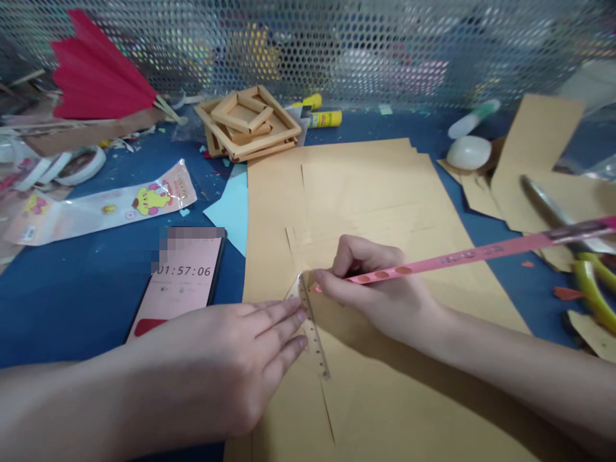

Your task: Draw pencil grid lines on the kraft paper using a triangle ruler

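Note:
My left hand lies with its fingers stretched out on a clear set square, pressing it against a large sheet of tan card. Part of the set square is hidden under those fingers. Beside its upper corner, my right hand is closed around a long pink pencil with oval grip hollows. The pencil's point meets the card close to the set square's right edge, while its other end reaches off to the right. Several thin straight lines mark the card above and below the set square.
A phone showing a timer lies left of the card. Beyond are a plastic sleeve, tape rolls, a red pleated fan, wooden frames and a glue stick. Yellow-handled scissors and card scraps are on the right.

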`<control>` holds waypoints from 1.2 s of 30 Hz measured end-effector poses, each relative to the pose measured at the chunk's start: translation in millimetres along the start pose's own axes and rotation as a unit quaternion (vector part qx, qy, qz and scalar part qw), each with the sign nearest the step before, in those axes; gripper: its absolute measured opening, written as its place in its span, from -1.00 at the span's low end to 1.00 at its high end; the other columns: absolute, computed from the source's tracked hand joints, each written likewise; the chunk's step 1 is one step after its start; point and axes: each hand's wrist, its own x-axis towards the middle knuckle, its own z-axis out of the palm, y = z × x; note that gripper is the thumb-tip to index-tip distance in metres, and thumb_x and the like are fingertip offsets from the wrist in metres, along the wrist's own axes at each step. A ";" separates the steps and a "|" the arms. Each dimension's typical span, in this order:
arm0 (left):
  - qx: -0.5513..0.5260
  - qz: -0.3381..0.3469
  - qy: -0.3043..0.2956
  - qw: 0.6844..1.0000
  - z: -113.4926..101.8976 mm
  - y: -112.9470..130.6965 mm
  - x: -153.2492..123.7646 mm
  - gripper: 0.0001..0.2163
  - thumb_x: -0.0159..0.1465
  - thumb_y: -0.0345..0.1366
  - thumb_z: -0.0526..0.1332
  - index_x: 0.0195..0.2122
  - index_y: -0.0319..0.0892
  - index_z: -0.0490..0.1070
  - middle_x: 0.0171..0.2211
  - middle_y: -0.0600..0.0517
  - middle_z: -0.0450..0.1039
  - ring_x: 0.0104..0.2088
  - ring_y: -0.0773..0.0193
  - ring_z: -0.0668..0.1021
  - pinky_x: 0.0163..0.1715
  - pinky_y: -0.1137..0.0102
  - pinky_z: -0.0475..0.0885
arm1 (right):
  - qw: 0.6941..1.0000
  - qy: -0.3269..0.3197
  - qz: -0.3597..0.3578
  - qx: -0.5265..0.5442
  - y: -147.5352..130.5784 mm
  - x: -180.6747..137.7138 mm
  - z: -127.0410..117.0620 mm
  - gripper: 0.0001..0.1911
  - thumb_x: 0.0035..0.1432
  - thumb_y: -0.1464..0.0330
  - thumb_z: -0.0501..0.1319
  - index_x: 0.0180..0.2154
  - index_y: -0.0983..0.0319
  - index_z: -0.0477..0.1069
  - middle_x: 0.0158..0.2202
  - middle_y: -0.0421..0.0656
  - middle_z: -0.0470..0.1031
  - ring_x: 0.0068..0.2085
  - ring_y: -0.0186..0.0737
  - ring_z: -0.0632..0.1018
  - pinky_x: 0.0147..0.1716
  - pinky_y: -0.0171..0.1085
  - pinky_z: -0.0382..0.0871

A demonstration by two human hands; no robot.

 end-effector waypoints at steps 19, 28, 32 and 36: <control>-0.007 0.011 -0.012 1.000 3.1 0.1 -1.0 -0.67 0.31 -0.43 0.00 0.04 -0.25 0.40 0.08 -0.09 0.36 0.10 0.15 0.42 0.13 0.32 0.32 | 1.000 -0.001 -0.010 -0.023 -1.7 0.2 0.3 -0.68 0.03 0.45 0.23 -0.60 0.21 0.10 -0.65 -0.35 0.17 -0.60 -0.46 0.17 -0.66 -0.39 -0.02; -0.019 0.009 -0.007 1.000 2.9 0.3 -1.1 -0.68 0.31 -0.46 0.02 0.04 -0.28 0.40 0.07 -0.12 0.36 0.09 0.11 0.43 0.12 0.30 0.33 | 0.999 0.000 -0.020 -0.030 -1.4 -0.2 0.6 -0.67 0.03 0.46 0.24 -0.60 0.22 0.10 -0.65 -0.35 0.15 -0.60 -0.46 0.16 -0.65 -0.38 0.00; -0.030 0.007 -0.009 0.999 5.3 0.6 -2.2 -0.68 0.32 -0.45 0.01 0.05 -0.28 0.39 0.08 -0.13 0.35 0.11 0.11 0.41 0.13 0.29 0.32 | 0.999 0.002 -0.014 -0.029 -1.3 -0.2 0.7 -0.67 0.02 0.46 0.24 -0.60 0.21 0.10 -0.66 -0.36 0.15 -0.60 -0.46 0.16 -0.64 -0.38 0.01; -0.031 0.001 -0.010 0.999 6.0 1.2 -3.6 -0.67 0.33 -0.47 -0.02 0.06 -0.27 0.39 0.09 -0.11 0.34 0.11 0.12 0.41 0.12 0.29 0.33 | 0.999 0.001 -0.019 -0.028 -1.6 -0.1 0.8 -0.68 0.02 0.46 0.24 -0.60 0.21 0.11 -0.65 -0.35 0.15 -0.60 -0.46 0.16 -0.64 -0.38 0.01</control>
